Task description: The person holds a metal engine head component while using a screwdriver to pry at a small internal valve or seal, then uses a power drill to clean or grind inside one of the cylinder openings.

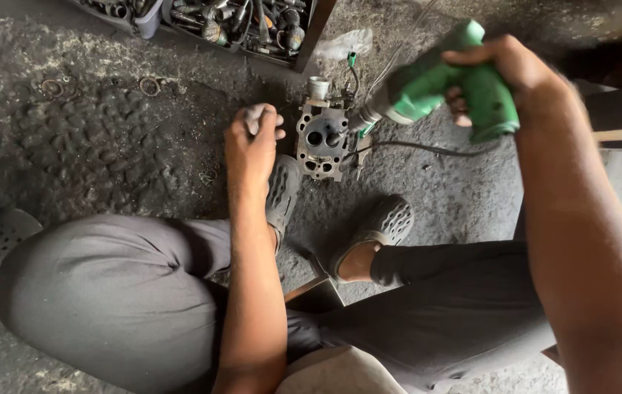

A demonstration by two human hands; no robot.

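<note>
Head view: the right hand [504, 73] is clenched around a green electric drill [435, 84], its tip touching a grey metal engine block [320, 142] on the floor. The left hand [251, 142], fingers curled, rests just beside the block.

The right hand [504, 73] grips a green electric power tool [442, 84], its nose set against a metal engine part, probably a cylinder head [322, 140], lying on the grimy floor [92, 146]. The left hand [253, 138] rests just beside that part. A black cord [428, 149] trails right. A tray of tools [245, 22] sits above.
</note>
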